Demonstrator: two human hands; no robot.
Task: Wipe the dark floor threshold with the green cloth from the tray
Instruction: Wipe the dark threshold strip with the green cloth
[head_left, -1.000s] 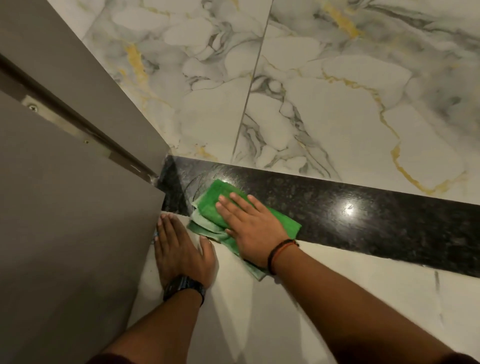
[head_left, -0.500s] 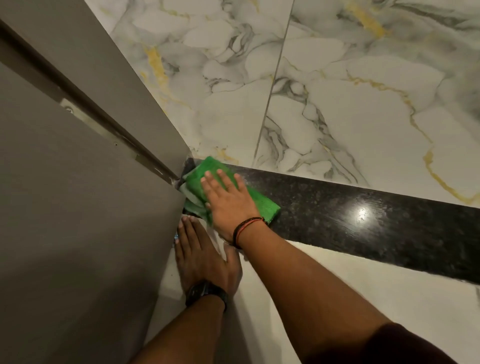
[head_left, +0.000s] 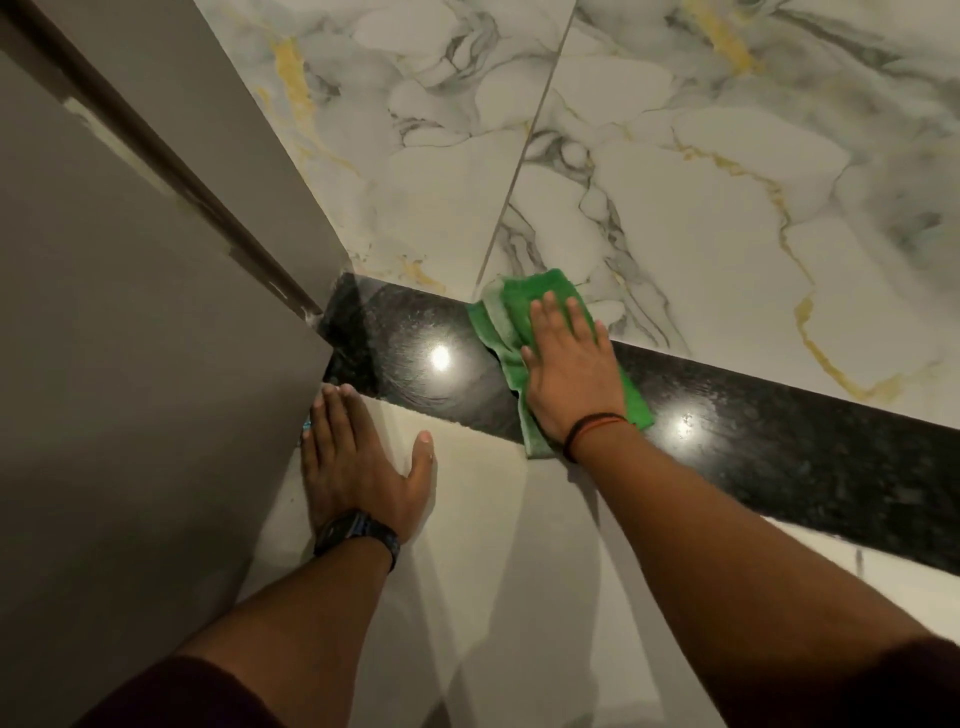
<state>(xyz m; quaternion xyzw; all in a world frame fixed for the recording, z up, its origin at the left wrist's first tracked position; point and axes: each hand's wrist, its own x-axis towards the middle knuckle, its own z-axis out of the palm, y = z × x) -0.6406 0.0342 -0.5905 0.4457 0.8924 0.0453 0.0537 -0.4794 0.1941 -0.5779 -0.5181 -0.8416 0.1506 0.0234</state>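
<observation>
A glossy dark stone threshold (head_left: 779, 447) runs across the floor from the door corner at left down to the right edge. A folded green cloth (head_left: 514, 312) lies across it near the middle, its far end over the marble tile. My right hand (head_left: 569, 374) presses flat on the cloth, fingers spread and pointing away from me. My left hand (head_left: 353, 462) rests flat on the pale tile just in front of the threshold, beside the door edge, holding nothing. The stretch of threshold left of the cloth shows wet streaks and a light reflection.
A grey door (head_left: 145, 389) and its frame (head_left: 249, 145) fill the left side and meet the threshold's left end. White marble tiles with grey and gold veins (head_left: 701, 197) lie beyond the threshold. Pale plain tile (head_left: 519, 571) lies on my side.
My right hand has slid the green cloth to the right along the threshold, away from the door corner. The left hand stays planted on the tile by the door.
</observation>
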